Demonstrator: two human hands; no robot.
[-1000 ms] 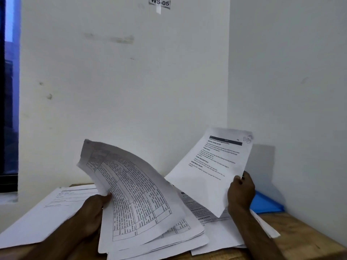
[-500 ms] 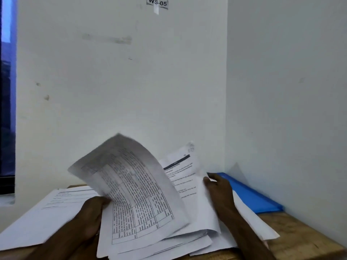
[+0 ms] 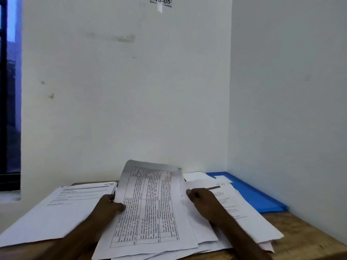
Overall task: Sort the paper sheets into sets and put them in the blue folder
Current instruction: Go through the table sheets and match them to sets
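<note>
From my head camera, I look down at a wooden table (image 3: 300, 231) pushed into a white corner, with a label (image 3: 161, 1) reading WS-05 taped high on the wall and a dark window (image 3: 9, 91) at the far left. My left hand (image 3: 108, 207) grips the left edge of a table-printed sheet (image 3: 148, 207), thumb on its face and the other fingers hidden behind it; the sheet's top curls up and back toward the wall, while its lower part lies over the middle stack (image 3: 187, 248). My right hand (image 3: 204, 203) rests palm down on the right pile (image 3: 244, 218), fingers loosely flat and closed on nothing, the thumb tip beside the curled sheet's right edge. The top page of that pile carries a dark header bar and lines of text. A separate left pile (image 3: 56, 212) lies well apart from my right hand, touching my left wrist area. The blue folder (image 3: 253, 196) lies flat along the right wall at the table's far corner, partly covered by the right pile and a small white sheet (image 3: 195, 176).
</note>
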